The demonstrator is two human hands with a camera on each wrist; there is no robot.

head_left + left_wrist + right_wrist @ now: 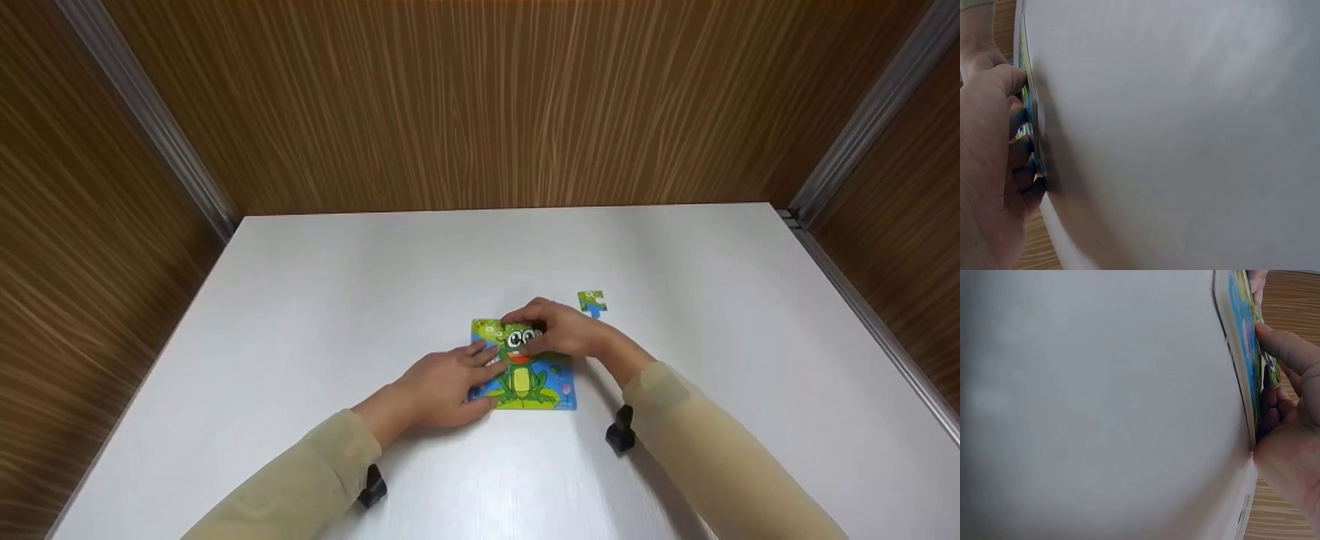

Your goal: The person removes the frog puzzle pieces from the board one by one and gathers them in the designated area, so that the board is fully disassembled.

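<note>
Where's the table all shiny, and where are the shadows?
Head view: bright glare on the white table, just below the frog puzzle, with shadow beside the right sleeve; left wrist view: pale shine at upper right, dark shadow beside the left hand; right wrist view: faint pale patch at left, soft shadow toward the bottom.

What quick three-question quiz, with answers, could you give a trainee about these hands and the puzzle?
1. True or false: the left hand touches the frog puzzle.

2. What does the right hand pinch?
A. A pen
B. An eye piece
C. A cup

3. Fill in, from the person's side: a loose piece lies on the white table, beyond the puzzle and to its ____.

Key: 1. True. 2. B. 3. Right.
</note>
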